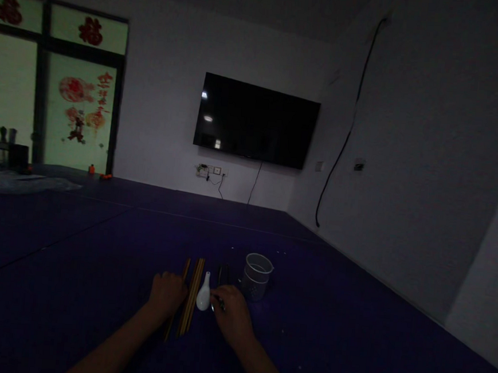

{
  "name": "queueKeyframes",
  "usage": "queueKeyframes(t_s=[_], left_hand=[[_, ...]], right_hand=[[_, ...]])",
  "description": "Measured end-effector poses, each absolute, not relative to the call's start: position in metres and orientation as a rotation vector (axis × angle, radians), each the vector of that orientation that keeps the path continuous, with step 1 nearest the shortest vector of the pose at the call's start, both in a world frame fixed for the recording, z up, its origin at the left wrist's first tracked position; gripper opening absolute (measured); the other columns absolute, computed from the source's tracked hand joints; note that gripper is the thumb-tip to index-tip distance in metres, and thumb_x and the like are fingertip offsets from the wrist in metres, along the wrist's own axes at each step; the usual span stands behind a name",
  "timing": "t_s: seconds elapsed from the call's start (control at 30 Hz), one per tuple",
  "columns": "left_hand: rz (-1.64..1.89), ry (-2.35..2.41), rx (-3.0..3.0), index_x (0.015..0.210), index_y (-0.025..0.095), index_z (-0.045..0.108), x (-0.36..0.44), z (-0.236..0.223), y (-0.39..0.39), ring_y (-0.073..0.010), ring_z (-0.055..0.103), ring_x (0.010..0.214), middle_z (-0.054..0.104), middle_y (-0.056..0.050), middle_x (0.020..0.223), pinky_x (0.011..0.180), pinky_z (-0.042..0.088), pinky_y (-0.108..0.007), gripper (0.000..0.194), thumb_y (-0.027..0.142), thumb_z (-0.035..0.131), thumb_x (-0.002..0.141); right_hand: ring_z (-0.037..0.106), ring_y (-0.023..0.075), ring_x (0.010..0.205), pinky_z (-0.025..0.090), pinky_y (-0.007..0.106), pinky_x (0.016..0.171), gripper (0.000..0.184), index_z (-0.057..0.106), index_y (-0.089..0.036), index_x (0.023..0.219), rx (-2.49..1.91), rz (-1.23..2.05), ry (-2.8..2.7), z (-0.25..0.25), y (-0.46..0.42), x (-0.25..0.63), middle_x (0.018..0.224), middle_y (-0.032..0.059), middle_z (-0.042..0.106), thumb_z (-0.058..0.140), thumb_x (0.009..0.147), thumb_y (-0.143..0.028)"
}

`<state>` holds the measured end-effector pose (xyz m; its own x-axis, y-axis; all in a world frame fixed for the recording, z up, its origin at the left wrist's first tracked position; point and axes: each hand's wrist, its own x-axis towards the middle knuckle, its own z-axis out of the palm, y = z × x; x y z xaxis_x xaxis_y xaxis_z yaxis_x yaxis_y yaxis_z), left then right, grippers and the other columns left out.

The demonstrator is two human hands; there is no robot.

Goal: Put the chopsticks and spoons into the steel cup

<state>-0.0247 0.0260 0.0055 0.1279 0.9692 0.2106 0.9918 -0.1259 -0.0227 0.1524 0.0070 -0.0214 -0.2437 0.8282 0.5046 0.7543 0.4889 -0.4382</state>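
Observation:
My left hand (169,293) is closed over the leftmost chopsticks (169,328), which lie on the purple surface. More wooden chopsticks (191,302) lie side by side just right of it. A white spoon (203,299) rests between my two hands, bowl toward me. My right hand (231,311) has its fingers closed on a small utensil with a shiny metal end, whose exact kind I cannot make out. Dark slim handles (223,274) show just beyond its fingers. A grey, round utensil holder (256,277) stands upright beyond and right of that hand.
The wide purple surface (96,266) reaches to the walls. At the far left are crumpled plastic sheeting (29,183), a dark box (2,154) and small orange items (99,173). A television (256,121) hangs ahead; a black cable (341,150) runs down the right wall.

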Motion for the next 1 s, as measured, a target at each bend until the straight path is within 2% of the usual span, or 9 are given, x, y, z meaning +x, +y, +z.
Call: queueKeyframes(t_s=[0.3, 0.57, 0.83, 1.0], left_hand=[[-0.215, -1.98, -2.21, 0.092, 0.008, 0.07, -0.025, 0.002, 0.031, -0.0329, 0.062, 0.094, 0.069, -0.02, 0.092, 0.08, 0.042, -0.043, 0.035, 0.014, 0.037, 0.082], [-0.238, -2.002, -2.22, 0.087, 0.012, 0.071, -0.028, 0.003, 0.034, -0.0303, 0.063, 0.092, 0.07, -0.018, 0.09, 0.08, 0.044, -0.041, 0.033, 0.016, 0.04, 0.078], [-0.26, -2.03, -2.216, 0.085, 0.012, 0.07, -0.034, 0.007, 0.034, -0.0288, 0.065, 0.09, 0.07, -0.017, 0.089, 0.08, 0.044, -0.039, 0.031, 0.02, 0.041, 0.081], [-0.351, -1.998, -2.196, 0.09, 0.011, 0.066, -0.035, 0.016, 0.035, -0.0274, 0.063, 0.092, 0.069, -0.015, 0.091, 0.08, 0.043, -0.036, 0.034, 0.025, 0.035, 0.088]], right_hand=[[0.06, 0.0179, 0.091, 0.041, 0.028, 0.082, 0.02, 0.07, -0.022, 0.089, -1.296, 0.107, -2.019, -0.023, 0.007, 0.153, 0.091, 0.0036, 0.069, 0.054, 0.081, -0.011], [0.06, 0.0191, 0.091, 0.042, 0.03, 0.082, 0.022, 0.071, -0.023, 0.088, -1.32, 0.137, -2.034, -0.022, 0.008, 0.154, 0.095, 0.0045, 0.069, 0.052, 0.082, -0.014], [0.061, 0.0189, 0.092, 0.043, 0.03, 0.083, 0.023, 0.071, -0.022, 0.09, -1.286, 0.129, -2.015, -0.023, 0.008, 0.155, 0.096, 0.0051, 0.069, 0.051, 0.083, -0.014], [0.061, 0.0196, 0.095, 0.044, 0.031, 0.084, 0.026, 0.068, -0.022, 0.103, -1.255, 0.111, -1.945, -0.018, 0.003, 0.153, 0.101, 0.0069, 0.069, 0.048, 0.086, -0.019]])
